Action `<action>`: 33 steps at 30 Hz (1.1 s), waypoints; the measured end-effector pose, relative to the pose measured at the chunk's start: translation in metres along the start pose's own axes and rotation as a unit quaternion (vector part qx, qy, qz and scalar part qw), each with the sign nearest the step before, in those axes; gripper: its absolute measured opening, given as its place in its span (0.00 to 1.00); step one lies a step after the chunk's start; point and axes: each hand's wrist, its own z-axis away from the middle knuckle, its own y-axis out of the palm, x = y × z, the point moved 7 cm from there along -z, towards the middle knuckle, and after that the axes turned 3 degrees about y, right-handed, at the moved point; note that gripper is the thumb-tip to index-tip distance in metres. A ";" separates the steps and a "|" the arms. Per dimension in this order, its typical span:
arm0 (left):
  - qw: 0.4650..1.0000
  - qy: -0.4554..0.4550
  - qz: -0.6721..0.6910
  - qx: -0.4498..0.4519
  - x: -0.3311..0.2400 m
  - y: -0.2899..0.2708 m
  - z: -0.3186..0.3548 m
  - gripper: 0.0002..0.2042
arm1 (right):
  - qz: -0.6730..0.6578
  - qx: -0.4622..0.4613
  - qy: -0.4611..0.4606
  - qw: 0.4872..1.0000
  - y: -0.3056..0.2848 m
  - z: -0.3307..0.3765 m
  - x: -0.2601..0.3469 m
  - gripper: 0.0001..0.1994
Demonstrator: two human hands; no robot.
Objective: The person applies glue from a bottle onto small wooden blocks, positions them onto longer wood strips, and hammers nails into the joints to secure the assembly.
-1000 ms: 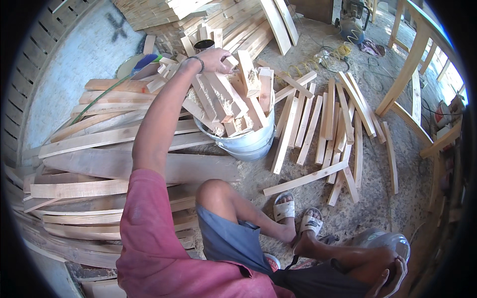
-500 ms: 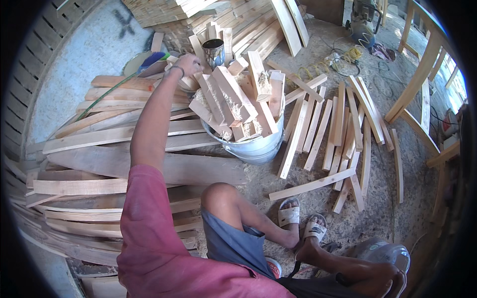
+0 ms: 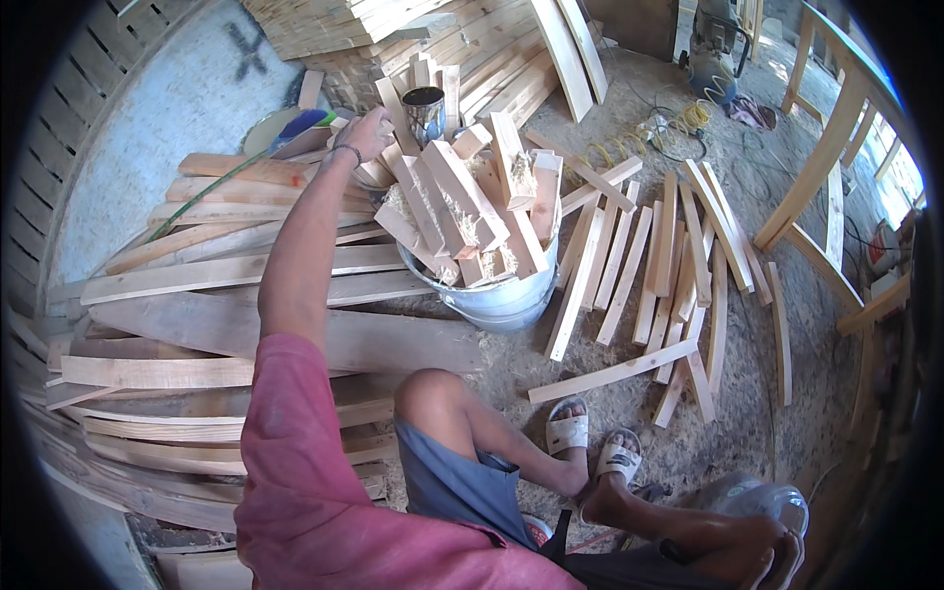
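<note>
My left hand (image 3: 366,136), with a dark band at the wrist, reaches far ahead over a round container (image 3: 374,175), partly hidden beneath it. Its fingers are closed; what they hold, if anything, I cannot make out. Right beside it stands an open metal can (image 3: 425,116) with a dark inside and drips down its side. Nearer, a white bucket (image 3: 506,307) is heaped with short wood blocks (image 3: 470,197) and curly shavings. At the lower right, my right hand (image 3: 784,562) rests by my knee, partly cut off, its fingers too unclear to read.
Long boards (image 3: 197,372) lie stacked at left. Loose wood strips (image 3: 629,261) spread over the floor at right. Behind are a lumber stack (image 3: 492,74), an air compressor (image 3: 713,64) and a yellow coiled hose (image 3: 691,118). A wooden frame (image 3: 821,162) stands far right.
My left hand has risen slightly and shifted a little left, away from the wood blocks. The view has tilted slightly; the bucket and blocks stay as they were.
</note>
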 end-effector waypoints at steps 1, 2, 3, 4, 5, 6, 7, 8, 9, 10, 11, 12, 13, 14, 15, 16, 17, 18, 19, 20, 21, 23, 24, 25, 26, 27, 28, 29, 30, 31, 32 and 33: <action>1.000 0.008 0.007 0.015 -0.003 -0.003 -0.001 0.25 | 0.000 -0.002 0.009 1.000 -0.001 0.003 -0.006 0.21; 0.999 0.016 0.013 0.029 -0.005 -0.009 -0.003 0.24 | 0.000 -0.005 0.018 1.000 -0.003 0.005 -0.011 0.21; 0.999 0.023 0.018 0.044 -0.008 -0.012 -0.003 0.24 | 0.000 -0.008 0.020 1.000 -0.005 0.006 -0.012 0.21; 0.998 0.022 0.041 0.042 -0.011 -0.013 -0.002 0.22 | -0.001 -0.009 0.018 1.000 -0.004 0.005 -0.012 0.21; 0.998 0.019 0.045 0.032 -0.014 -0.013 0.002 0.21 | 0.000 -0.011 0.015 1.000 -0.005 0.005 -0.013 0.21; 0.998 0.016 0.050 0.023 -0.017 -0.012 0.007 0.21 | 0.000 -0.010 0.013 1.000 -0.004 0.005 -0.013 0.21; 0.998 0.014 0.056 0.013 -0.018 -0.011 0.009 0.21 | 0.002 -0.010 0.009 1.000 -0.005 0.004 -0.013 0.20; 0.997 0.014 0.066 -0.023 -0.017 -0.020 0.009 0.21 | 0.001 -0.011 0.006 1.000 -0.006 0.003 -0.013 0.20; 0.995 0.014 0.075 -0.059 -0.013 -0.033 0.006 0.21 | 0.001 -0.010 0.004 1.000 -0.005 0.002 -0.014 0.20; 0.992 0.013 0.086 -0.094 -0.007 -0.046 0.004 0.21 | 0.003 -0.009 0.001 1.000 -0.005 0.003 -0.015 0.20; 0.987 0.012 0.095 -0.127 -0.004 -0.060 0.004 0.21 | 0.004 -0.008 -0.002 1.000 -0.005 0.003 -0.016 0.20; 0.987 0.022 0.080 -0.135 0.000 -0.078 0.001 0.21 | 0.006 -0.009 -0.002 1.000 -0.006 0.003 -0.017 0.20; 0.987 0.033 0.064 -0.141 -0.002 -0.099 0.000 0.22 | 0.009 -0.007 -0.001 1.000 -0.006 0.005 -0.018 0.20; 0.988 0.022 0.057 -0.142 0.000 -0.118 0.003 0.22 | 0.009 -0.009 -0.002 1.000 -0.005 0.006 -0.019 0.20; 0.989 0.010 0.049 -0.143 0.001 -0.135 0.007 0.22 | 0.008 -0.008 -0.002 1.000 -0.005 0.006 -0.021 0.20; 0.989 0.000 0.040 -0.146 0.000 -0.155 0.011 0.22 | 0.006 -0.007 -0.006 1.000 -0.005 0.005 -0.023 0.20; 0.982 0.014 0.037 -0.182 -0.005 -0.175 0.019 0.22 | 0.004 -0.005 -0.006 1.000 -0.003 0.008 -0.024 0.20; 0.974 0.032 0.038 -0.219 -0.015 -0.189 0.031 0.22 | 0.005 -0.006 -0.007 1.000 -0.003 0.009 -0.026 0.20; 0.965 0.049 0.042 -0.255 -0.025 -0.203 0.044 0.22 | 0.005 -0.006 -0.010 1.000 -0.003 0.010 -0.029 0.20; 0.962 0.041 0.098 -0.251 -0.031 -0.216 0.052 0.22 | 0.006 -0.002 -0.015 1.000 0.000 0.009 -0.034 0.20; 0.936 0.107 0.159 -0.295 -0.045 -0.231 0.066 0.22 | 0.010 0.000 -0.021 1.000 0.001 0.011 -0.039 0.20; 0.855 0.233 0.278 -0.372 -0.069 -0.254 0.098 0.22 | -0.005 0.027 -0.013 1.000 0.008 0.012 -0.045 0.20; 0.801 0.250 0.386 -0.383 -0.079 -0.262 0.114 0.22 | -0.052 0.060 0.015 0.997 0.012 0.011 -0.043 0.19; 0.735 0.264 0.491 -0.387 -0.094 -0.263 0.130 0.21 | -0.055 0.047 0.000 0.997 0.013 0.013 -0.035 0.19; 0.656 0.274 0.589 -0.383 -0.109 -0.259 0.143 0.21 | -0.056 0.032 -0.013 0.998 0.014 0.016 -0.028 0.18; 0.613 0.265 0.647 -0.368 -0.125 -0.243 0.149 0.22 | -0.049 0.010 -0.021 0.999 0.006 0.017 -0.019 0.18; 0.569 0.255 0.700 -0.349 -0.144 -0.231 0.156 0.22 | 0.078 0.089 -0.057 0.991 0.005 0.000 -0.003 0.19; 0.525 0.245 0.748 -0.325 -0.170 -0.217 0.165 0.22 | 0.070 0.161 -0.068 0.982 0.009 -0.010 0.024 0.19; 0.486 0.238 0.792 -0.283 -0.199 -0.200 0.178 0.21 | 0.009 0.209 -0.035 0.977 0.012 -0.018 0.063 0.21; 0.475 0.219 0.816 -0.248 -0.215 -0.177 0.199 0.21 | -0.067 0.279 -0.009 0.958 0.038 -0.032 0.099 0.22; 0.438 0.183 0.855 -0.210 -0.224 -0.154 0.212 0.20 | -0.167 0.253 -0.044 0.952 0.051 -0.034 0.130 0.25; 0.382 0.152 0.898 -0.156 -0.251 -0.125 0.218 0.20 | -0.246 0.256 -0.086 0.931 0.065 -0.036 0.140 0.30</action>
